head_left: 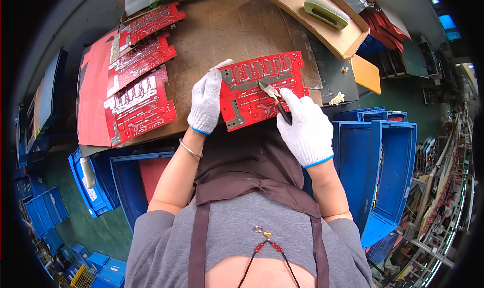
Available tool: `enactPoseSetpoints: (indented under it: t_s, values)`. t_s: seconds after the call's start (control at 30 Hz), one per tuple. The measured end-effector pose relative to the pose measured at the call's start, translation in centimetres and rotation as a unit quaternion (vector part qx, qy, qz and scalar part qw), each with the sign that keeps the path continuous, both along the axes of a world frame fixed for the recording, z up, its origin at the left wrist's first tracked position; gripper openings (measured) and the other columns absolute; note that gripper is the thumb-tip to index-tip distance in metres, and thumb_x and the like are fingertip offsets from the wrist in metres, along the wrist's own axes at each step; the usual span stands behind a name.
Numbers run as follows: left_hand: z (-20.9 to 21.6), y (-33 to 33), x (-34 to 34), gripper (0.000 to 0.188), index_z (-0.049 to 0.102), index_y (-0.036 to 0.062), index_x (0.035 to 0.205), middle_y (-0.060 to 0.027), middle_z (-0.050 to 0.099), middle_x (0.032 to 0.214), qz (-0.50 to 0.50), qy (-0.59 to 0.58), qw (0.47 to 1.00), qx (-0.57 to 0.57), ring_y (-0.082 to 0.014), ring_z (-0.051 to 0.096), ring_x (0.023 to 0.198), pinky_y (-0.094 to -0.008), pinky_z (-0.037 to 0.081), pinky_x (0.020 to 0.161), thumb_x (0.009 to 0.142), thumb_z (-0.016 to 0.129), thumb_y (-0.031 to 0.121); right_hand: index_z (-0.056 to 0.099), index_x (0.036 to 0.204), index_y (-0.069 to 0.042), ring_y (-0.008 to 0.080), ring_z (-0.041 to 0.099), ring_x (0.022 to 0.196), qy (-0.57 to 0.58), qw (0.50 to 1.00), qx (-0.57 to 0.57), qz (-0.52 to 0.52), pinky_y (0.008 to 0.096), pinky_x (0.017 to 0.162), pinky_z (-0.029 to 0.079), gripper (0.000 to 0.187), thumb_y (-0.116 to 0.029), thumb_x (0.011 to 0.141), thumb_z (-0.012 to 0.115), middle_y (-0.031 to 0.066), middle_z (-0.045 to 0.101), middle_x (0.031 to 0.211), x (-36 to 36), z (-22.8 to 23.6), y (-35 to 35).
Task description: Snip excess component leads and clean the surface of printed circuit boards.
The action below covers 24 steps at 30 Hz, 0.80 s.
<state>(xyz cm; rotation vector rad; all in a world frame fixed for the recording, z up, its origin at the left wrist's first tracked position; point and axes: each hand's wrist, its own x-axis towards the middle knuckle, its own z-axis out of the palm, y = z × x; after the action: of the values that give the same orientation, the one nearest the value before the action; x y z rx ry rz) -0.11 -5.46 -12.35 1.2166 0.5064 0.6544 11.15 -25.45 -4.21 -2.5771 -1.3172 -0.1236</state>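
Note:
A red circuit board (258,97) is tilted up in front of me at the near side of the table. My left hand (206,99), in a white knit glove with a blue cuff, grips the board by its left edge. In my right hand (305,126), gloved the same way, is a pair of dark-handled cutting pliers (275,96). The tips of the pliers rest against or just over the middle of the board, below a row of grey oblong patches; actual contact I cannot tell. The fingers wrapped round the handles partly hide them.
Several more red circuit boards (141,106) lie overlapping at the table's left. Back right, a cardboard box (348,45) holds a green-backed brush (326,13). Blue crates stand by the right (353,152) and left (123,187) of my body. A yellow block (365,75) sits at the right edge.

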Motion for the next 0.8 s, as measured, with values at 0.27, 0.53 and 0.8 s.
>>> enactPoseSetpoints:
  t_s: [0.27, 0.53, 0.8]
  values:
    - [-0.6, 0.2, 0.0, 0.049, 0.062, -0.0034, 0.139, -0.0128, 0.070, 0.127, 0.003, 0.001, 1.000, 0.020, -0.0159, 0.067, 0.112, -0.0322, 0.054, 0.099, 0.113, 0.046, 0.034, 0.064, 0.133, -0.021, 0.0304, 0.069, 0.086, -0.028, 0.999, -0.019, -0.015, 0.0420, 0.073, 0.058, 0.050, -0.022, 0.084, 0.078, 0.0115, 0.064, 0.095, 0.1, 0.2, 0.2]
    - [-0.3, 0.1, 0.0, 0.049, 0.062, -0.0038, 0.139, -0.0129, 0.070, 0.126, -0.001, 0.002, 1.000, 0.022, -0.0156, 0.067, 0.111, -0.0320, 0.054, 0.100, 0.113, 0.044, 0.034, 0.064, 0.133, -0.020, 0.0313, 0.069, 0.087, -0.011, 0.999, -0.028, -0.010, 0.0416, 0.075, 0.058, 0.051, -0.022, 0.084, 0.078, 0.0119, 0.065, 0.097, 0.1, 0.5, 0.4]
    - [-0.5, 0.2, 0.0, 0.049, 0.061, -0.0043, 0.139, -0.0131, 0.070, 0.126, -0.002, 0.001, 1.000, 0.027, -0.0155, 0.067, 0.111, -0.0317, 0.054, 0.100, 0.113, 0.044, 0.033, 0.064, 0.133, -0.020, 0.0323, 0.070, 0.088, 0.012, 1.000, -0.017, 0.008, 0.0422, 0.077, 0.058, 0.050, -0.022, 0.085, 0.077, 0.0123, 0.066, 0.097, -0.5, 0.4, 0.9]
